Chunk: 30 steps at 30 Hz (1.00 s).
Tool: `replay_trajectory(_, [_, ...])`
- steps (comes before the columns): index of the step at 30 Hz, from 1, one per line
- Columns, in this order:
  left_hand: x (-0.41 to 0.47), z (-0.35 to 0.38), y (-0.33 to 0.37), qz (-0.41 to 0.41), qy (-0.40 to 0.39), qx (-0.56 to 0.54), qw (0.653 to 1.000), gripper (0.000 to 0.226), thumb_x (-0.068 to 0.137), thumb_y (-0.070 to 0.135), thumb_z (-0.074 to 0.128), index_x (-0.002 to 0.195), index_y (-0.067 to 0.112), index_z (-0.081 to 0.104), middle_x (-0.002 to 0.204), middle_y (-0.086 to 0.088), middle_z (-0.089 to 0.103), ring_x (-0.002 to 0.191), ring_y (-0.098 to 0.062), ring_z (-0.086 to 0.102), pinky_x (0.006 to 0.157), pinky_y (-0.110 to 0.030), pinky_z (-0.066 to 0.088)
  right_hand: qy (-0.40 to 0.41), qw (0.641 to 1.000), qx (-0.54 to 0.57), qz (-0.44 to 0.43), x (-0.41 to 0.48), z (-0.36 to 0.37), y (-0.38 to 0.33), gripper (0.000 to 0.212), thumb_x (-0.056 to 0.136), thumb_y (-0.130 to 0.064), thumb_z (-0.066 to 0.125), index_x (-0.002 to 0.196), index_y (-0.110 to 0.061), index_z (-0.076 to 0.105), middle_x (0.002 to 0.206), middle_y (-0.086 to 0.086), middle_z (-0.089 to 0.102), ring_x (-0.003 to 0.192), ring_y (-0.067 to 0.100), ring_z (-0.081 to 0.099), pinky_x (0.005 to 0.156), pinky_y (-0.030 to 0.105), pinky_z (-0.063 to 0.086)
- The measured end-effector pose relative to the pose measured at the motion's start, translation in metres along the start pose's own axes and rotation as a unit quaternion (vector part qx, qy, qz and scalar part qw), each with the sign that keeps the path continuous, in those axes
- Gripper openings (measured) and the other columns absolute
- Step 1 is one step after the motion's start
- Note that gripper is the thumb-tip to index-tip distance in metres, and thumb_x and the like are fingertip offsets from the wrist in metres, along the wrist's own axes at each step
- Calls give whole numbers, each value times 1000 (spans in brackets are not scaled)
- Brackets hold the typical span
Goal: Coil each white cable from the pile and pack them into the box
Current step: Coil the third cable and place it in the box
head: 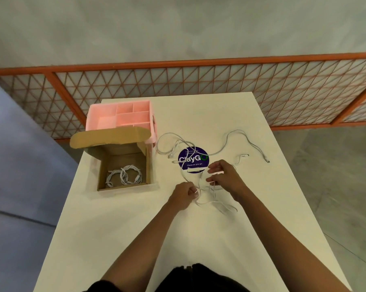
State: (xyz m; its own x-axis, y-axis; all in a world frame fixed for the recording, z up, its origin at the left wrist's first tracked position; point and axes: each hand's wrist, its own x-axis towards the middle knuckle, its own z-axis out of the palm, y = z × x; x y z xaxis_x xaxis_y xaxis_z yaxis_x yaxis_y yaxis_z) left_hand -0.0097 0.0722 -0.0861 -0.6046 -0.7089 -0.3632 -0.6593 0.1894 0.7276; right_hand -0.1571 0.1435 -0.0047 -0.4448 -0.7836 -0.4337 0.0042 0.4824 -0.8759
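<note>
A: Left hand (185, 196)?
B: Fingers curled in tight, pinching the white cable (214, 192) at the fingertips, low over the table (135, 218).
A: Right hand (224, 178)?
B: Half closed. Thumb and fingers are pinching the same cable slightly farther out, and the other fingers are loosely bent. The cable's slack loops on the table just under the wrists.
A: Rest of the pile?
B: The loose cables (173, 149) are strung out beyond the hands, some crossing the round purple sticker (192, 159). One runs off to the right.
A: Containers?
B: The cardboard box (102, 169) is to the left, flaps open, with the coiled cables (125, 175) on its floor. They're overlapping, so I can't tell how many. The pink divided organiser (91, 119) is right behind it at the table's far left corner.
</note>
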Motion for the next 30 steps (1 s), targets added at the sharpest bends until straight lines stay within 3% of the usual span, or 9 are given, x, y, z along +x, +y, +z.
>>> replay_trajectory(5, [-4, -41, 20, 31, 51, -85, 995, 19, 91, -7, 47, 100, 6, 56, 90, -4, 57, 70, -13, 54, 55, -7, 42, 9, 999, 4, -31, -4, -7, -21, 29, 89, 4, 46, 114, -10, 49, 103, 1, 55, 60, 15, 59, 53, 21, 48])
replay_trajectory(8, [-10, -70, 42, 40, 29, -177, 983, 31, 90, -14, 38, 92, 15, 48, 97, -3, 60, 82, -15, 60, 68, -15, 44, 31, 997, 30, -56, -2, -10, -30, 29, 91, -5, 56, 119, -10, 48, 103, 6, 55, 55, 15, 55, 54, 24, 49])
replay_trajectory(12, [-22, -105, 67, 10, -21, -308, 951, 28, 88, -14, 41, 94, 13, 47, 100, 2, 68, 84, -7, 56, 64, -25, 34, 19, 995, 20, -99, 0, -18, -43, 19, 93, -1, 50, 110, -8, 57, 101, 10, 59, 61, 16, 62, 55, 19, 52])
replay_trajectory(17, [-30, -131, 75, 19, -61, -456, 887, 16, 82, 17, 60, 74, 19, 46, 82, 1, 69, 72, -10, 47, 60, -27, 29, 50, 992, 12, -114, 5, -23, -48, 13, 95, -9, 53, 97, -2, 64, 87, 12, 68, 80, 21, 68, 76, 29, 56])
replay_trajectory(20, [-33, -137, 79, 16, -37, -480, 876, 29, 95, 34, 47, 70, 20, 42, 59, 6, 51, 61, -9, 38, 58, -26, 27, 28, 993, -26, -115, 2, -30, -46, 30, 92, -33, 59, 98, -4, 67, 93, 8, 71, 87, 20, 69, 81, 29, 55])
replay_trajectory(23, [-34, -140, 79, 28, -15, -486, 873, 34, 101, 31, 38, 69, 18, 39, 52, 8, 36, 52, -8, 29, 54, -24, 25, -40, 985, -108, -132, -4, -36, -44, 32, 89, -40, 61, 98, -11, 72, 98, 5, 69, 88, 16, 68, 82, 25, 53])
replay_trajectory(26, [-36, -141, 76, 44, -15, -529, 848, 30, 101, 28, 38, 80, 13, 53, 46, 10, 30, 41, -4, 24, 45, -18, 22, -58, 958, -214, -179, -5, -34, -41, 23, 89, -37, 62, 96, -19, 75, 96, 1, 64, 88, 18, 61, 77, 22, 45])
replay_trajectory(28, [-38, -141, 77, 48, -24, -543, 838, 30, 101, 28, 38, 102, 9, 62, 41, 10, 25, 36, -2, 20, 41, -17, 15, -44, 925, -310, -217, -3, -29, -38, 20, 88, -42, 61, 87, -28, 76, 83, -5, 64, 89, 19, 55, 79, 32, 35])
replay_trajectory(30, [-39, -140, 77, 52, -43, -547, 834, 35, 101, 28, 38, 123, 11, 58, 40, 9, 24, 36, -4, 17, 41, -17, 14, -16, 913, -342, -222, -8, -22, -43, 27, 86, -47, 62, 76, -25, 76, 62, -9, 60, 76, 13, 54, 77, 30, 22])
